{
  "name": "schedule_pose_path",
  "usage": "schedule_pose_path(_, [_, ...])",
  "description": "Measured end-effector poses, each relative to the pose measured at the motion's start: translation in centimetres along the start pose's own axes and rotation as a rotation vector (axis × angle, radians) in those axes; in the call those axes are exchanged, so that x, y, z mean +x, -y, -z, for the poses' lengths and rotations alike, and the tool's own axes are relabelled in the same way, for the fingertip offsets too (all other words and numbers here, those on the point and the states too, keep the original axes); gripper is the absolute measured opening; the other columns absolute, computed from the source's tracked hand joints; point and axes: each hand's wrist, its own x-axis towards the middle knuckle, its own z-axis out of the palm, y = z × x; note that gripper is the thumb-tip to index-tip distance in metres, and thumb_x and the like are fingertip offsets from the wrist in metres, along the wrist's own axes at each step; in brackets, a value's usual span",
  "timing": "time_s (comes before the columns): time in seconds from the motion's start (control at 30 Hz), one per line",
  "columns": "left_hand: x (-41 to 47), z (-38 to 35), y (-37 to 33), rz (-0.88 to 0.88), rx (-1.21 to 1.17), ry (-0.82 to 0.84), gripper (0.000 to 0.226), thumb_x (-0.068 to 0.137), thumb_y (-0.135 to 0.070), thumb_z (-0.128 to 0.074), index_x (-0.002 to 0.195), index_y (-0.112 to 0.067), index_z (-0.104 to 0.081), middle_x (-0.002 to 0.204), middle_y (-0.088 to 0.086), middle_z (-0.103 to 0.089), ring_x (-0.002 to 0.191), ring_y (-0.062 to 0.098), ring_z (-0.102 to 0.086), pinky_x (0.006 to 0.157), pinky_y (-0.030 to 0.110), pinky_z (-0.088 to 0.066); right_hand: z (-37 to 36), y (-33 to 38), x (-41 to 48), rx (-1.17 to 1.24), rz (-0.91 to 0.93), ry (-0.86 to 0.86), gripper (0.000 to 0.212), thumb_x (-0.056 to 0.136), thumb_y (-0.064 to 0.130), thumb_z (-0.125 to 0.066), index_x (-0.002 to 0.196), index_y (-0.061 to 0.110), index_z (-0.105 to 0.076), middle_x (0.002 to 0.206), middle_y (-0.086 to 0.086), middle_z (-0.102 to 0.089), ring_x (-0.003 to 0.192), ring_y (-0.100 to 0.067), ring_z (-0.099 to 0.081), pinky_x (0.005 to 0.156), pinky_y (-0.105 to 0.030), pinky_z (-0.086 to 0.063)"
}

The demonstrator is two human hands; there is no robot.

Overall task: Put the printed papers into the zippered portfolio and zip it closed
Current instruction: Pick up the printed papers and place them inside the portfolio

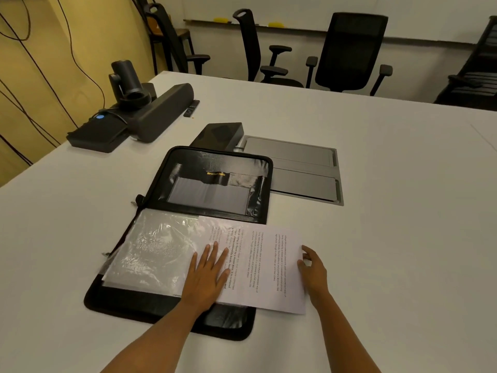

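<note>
— Seen from above on a white table [376, 184]: black zippered portfolio [172, 305] lying open, far flap raised slightly toward the grey cable hatch [304, 170], gold lettering on its inner pocket.

— And the printed papers [269, 265]?

— Resting across the near half of the portfolio, over clear plastic sleeves [150, 251], left portion overlapping the sleeves, right portion jutting past the portfolio's edge onto the table. Text running sideways to the camera.

— Left hand [207, 275]?

— Pressed flat on the sheet and sleeves, palm down, fingers extended and close together, gripping nothing.

— Right hand [313, 267]?

— At the sheet's right edge, fingers loosely curled, thumb touching the paper's border; hard to say whether pinching the edge or merely touching it.

— Zipper?

— Undone all around; pull tab visible near the hinge on the left.

— Background?

— Black conference camera unit [129, 114] at the table's far left, small black box [220, 133] behind the portfolio, office chairs [349, 52] along the wall.
</note>
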Motion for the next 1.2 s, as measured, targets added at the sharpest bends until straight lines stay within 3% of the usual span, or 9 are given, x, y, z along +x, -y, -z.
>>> schedule_pose_path(0.13, [0.1,-0.2,0.2,-0.007,0.037,-0.045,0.058,0.096,-0.054,-0.008,0.149,-0.029,0.0,0.156,-0.006,0.016,0.144,0.011,0.017,0.114,0.037,0.009,-2.2,1.0,-0.5,-0.022,-0.02,0.068,0.039,0.094,0.012,-0.046,0.133,0.014,-0.043,0.131,-0.013,-0.052,0.116,-0.029,-0.052,0.101,-0.045,-0.044])
schedule_pose_path(0.3, [-0.2,-0.3,0.4,-0.018,0.026,-0.034,0.058,0.097,-0.053,-0.009,0.149,-0.028,-0.001,0.157,-0.003,0.015,0.144,0.015,0.015,0.113,0.038,0.006,-5.4,2.1,-1.6,-0.032,-0.035,0.106,0.04,0.094,0.011,-0.046,0.134,0.015,-0.042,0.13,-0.014,-0.051,0.115,-0.03,-0.053,0.1,-0.048,-0.046])
schedule_pose_path(0.37, [-0.1,0.1,0.7,-0.029,0.012,-0.028,0.057,0.097,-0.051,-0.008,0.149,-0.028,0.0,0.158,-0.002,0.009,0.146,0.017,0.002,0.113,0.036,0.006,-5.8,2.2,-2.1,-0.012,-0.035,0.074,0.041,0.094,0.011,-0.046,0.135,0.015,-0.042,0.129,-0.014,-0.052,0.114,-0.03,-0.054,0.1,-0.046,-0.046])
schedule_pose_path(0.47, [0.1,1.7,1.8,-0.017,-0.042,0.037,0.057,0.097,-0.051,-0.002,0.148,-0.027,-0.004,0.155,0.002,-0.018,0.141,0.022,-0.027,0.113,0.032,0.008,-6.0,2.1,-2.5,0.026,-0.053,-0.011,0.042,0.093,0.011,-0.05,0.134,0.013,-0.041,0.126,-0.014,-0.054,0.105,-0.026,-0.055,0.097,-0.041,-0.046])
schedule_pose_path(0.63, [0.9,3.6,7.6,0.03,-0.059,-0.096,0.091,0.07,-0.068,0.03,0.145,-0.024,0.002,0.151,-0.003,0.011,0.142,0.016,0.01,0.115,0.036,0.011,-6.9,2.1,-3.3,0.023,-0.045,-0.09,0.034,0.092,0.012,-0.052,0.126,0.011,-0.048,0.125,-0.013,-0.056,0.1,-0.021,-0.053,0.092,-0.035,-0.044])
schedule_pose_path(0.83, [0.3,3.9,12.0,-0.058,-0.017,0.036,0.091,0.063,-0.073,0.033,0.141,-0.03,0.016,0.15,-0.003,0.022,0.144,0.02,0.014,0.113,0.032,0.02,-8.9,2.8,-3.8,0.002,0.003,-0.095,0.035,0.092,0.012,-0.051,0.126,0.016,-0.048,0.127,-0.011,-0.055,0.106,-0.024,-0.055,0.094,-0.039,-0.045])
schedule_pose_path(0.93, [-0.1,2.8,12.0,-0.056,-0.005,0.002,0.069,0.082,-0.067,0.017,0.143,-0.037,0.011,0.154,0.001,0.008,0.145,0.023,0.009,0.109,0.028,0.024,-9.9,3.1,-4.0,-0.03,0.026,-0.097,0.035,0.093,0.011,-0.049,0.128,0.015,-0.048,0.129,-0.011,-0.055,0.111,-0.027,-0.055,0.097,-0.042,-0.044])
schedule_pose_path(1.07, [-0.2,2.7,12.0,0.018,0.036,0.039,0.056,0.096,-0.054,-0.004,0.147,-0.031,0.004,0.153,0.007,-0.017,0.144,0.017,0.01,0.113,0.035,0.009,-10.9,3.6,-4.4,-0.097,0.074,-0.136,0.037,0.093,0.009,-0.05,0.129,0.012,-0.049,0.125,-0.012,-0.057,0.096,-0.023,-0.058,0.092,-0.038,-0.047])
schedule_pose_path(1.2, [0.1,3.0,12.1,-0.039,0.017,0.033,0.056,0.097,-0.053,-0.007,0.147,-0.028,-0.017,0.151,0.009,-0.028,0.141,0.027,-0.023,0.112,0.036,0.007,-11.1,3.7,-4.8,-0.061,0.095,-0.131,0.036,0.092,0.01,-0.051,0.127,0.012,-0.05,0.117,-0.01,-0.058,0.088,-0.017,-0.054,0.082,-0.028,-0.045])
